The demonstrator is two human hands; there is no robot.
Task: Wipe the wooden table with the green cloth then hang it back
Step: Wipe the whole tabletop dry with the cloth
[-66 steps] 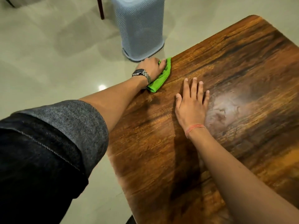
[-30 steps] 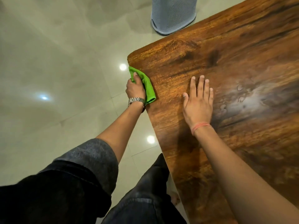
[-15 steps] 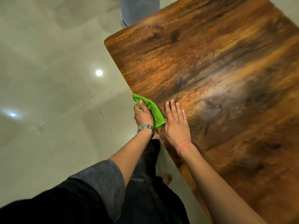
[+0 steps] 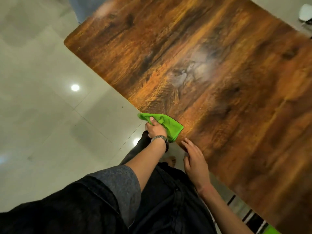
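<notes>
The green cloth point(image 4: 170, 125) is folded over the near left edge of the wooden table point(image 4: 211, 68). My left hand point(image 4: 155, 129), with a metal watch on the wrist, grips the cloth against that edge, thumb on top. My right hand point(image 4: 195, 160) is just off the same edge, closer to me, with fingers spread and the fingertips at the table's rim. A pale smeared patch shows in the middle of the tabletop.
A grey mesh bin point(image 4: 81, 7) stands on the glossy tiled floor point(image 4: 42, 98) beyond the table's far left corner. My dark trousers and a bare foot point(image 4: 171, 162) are below the hands. A white object point(image 4: 306, 12) sits at the far right.
My left hand has slid the cloth along the table's left edge toward me. My right hand has left the tabletop and drawn back to the rim.
</notes>
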